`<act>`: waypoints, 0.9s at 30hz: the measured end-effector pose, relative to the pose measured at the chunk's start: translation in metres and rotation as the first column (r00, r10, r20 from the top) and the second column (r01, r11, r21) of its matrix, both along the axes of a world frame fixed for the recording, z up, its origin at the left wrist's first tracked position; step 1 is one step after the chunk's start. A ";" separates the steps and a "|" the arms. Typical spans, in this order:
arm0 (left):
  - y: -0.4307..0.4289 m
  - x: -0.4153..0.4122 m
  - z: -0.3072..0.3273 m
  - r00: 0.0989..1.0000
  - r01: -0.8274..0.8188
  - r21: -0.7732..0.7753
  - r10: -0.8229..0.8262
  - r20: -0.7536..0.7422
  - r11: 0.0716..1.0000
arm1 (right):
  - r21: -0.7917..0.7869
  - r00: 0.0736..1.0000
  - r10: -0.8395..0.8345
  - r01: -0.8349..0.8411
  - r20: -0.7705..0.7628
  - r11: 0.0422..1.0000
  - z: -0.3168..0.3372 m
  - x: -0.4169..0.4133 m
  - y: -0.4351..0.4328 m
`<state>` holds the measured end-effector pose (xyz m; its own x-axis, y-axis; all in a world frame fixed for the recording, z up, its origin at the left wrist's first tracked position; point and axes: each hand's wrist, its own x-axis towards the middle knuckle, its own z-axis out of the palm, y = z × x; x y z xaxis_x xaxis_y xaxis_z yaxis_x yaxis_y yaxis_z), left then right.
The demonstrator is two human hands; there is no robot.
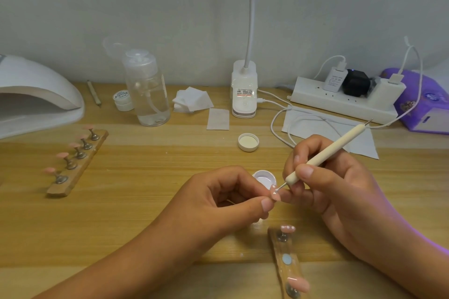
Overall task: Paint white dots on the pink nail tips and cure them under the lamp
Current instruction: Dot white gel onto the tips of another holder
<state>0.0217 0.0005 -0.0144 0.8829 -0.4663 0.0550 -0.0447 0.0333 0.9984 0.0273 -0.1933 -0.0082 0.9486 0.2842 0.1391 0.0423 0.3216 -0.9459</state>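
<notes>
Where the smooth white dome of the curing lamp (36, 94) is cut off at the left edge, a rough wooden strip (80, 170) holds five pink tips (63, 155) on metal stands. At centre the left hand (218, 199) pinches a glossy pink nail tip (275, 194), half hidden by its fingers, while the right hand (328, 184) grips a cream dotting tool (325, 153) penwise, thin metal point at the tip beside a round pot (264, 178).

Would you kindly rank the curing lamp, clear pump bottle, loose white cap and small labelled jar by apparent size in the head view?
1. curing lamp, though cropped.
2. clear pump bottle.
3. loose white cap and small labelled jar look alike; the jar sits farther back, so unranked.
</notes>
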 end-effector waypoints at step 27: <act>-0.001 -0.001 0.001 1.000 -0.004 0.007 0.004 0.003 1.000 | 0.001 1.000 -0.007 0.007 0.002 1.000 -0.001 0.000 -0.001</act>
<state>0.0212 -0.0006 -0.0131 0.8847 -0.4629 0.0546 -0.0482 0.0257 0.9985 0.0271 -0.1947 -0.0090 0.9503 0.2776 0.1413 0.0464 0.3224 -0.9455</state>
